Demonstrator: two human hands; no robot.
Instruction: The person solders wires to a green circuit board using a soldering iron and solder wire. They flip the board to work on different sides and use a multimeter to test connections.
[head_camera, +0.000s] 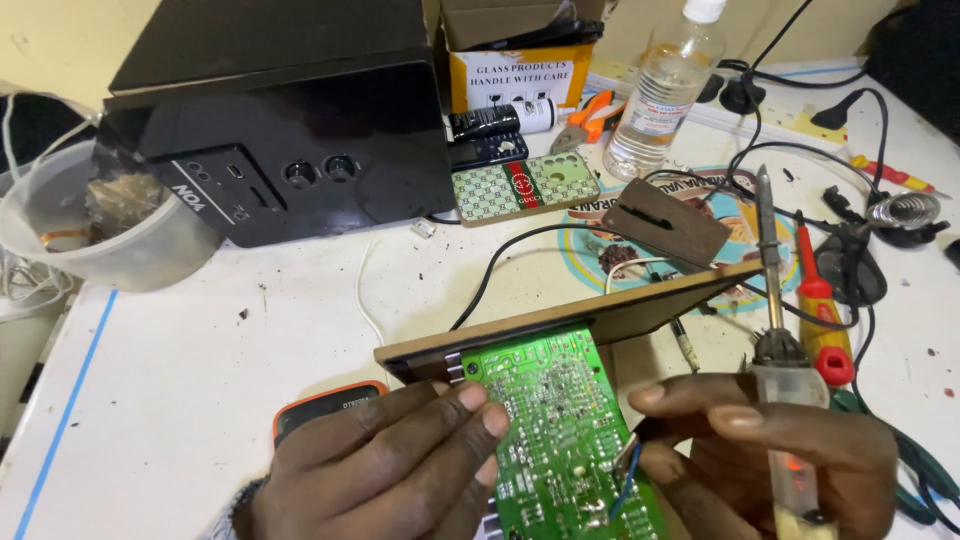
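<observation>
A green circuit board fixed to a brown wooden panel is held up in front of me, solder side facing me. My left hand grips the board's left edge with fingers laid over it. My right hand holds a soldering iron with a clear handle, its tip pointing upward, and its fingers also pinch a thin wire at the board's right edge.
A black speaker box stands at the back left beside a clear plastic tub. A patterned phone case, pliers, a plastic bottle, a red screwdriver, black cables and an orange-edged meter lie on the white table.
</observation>
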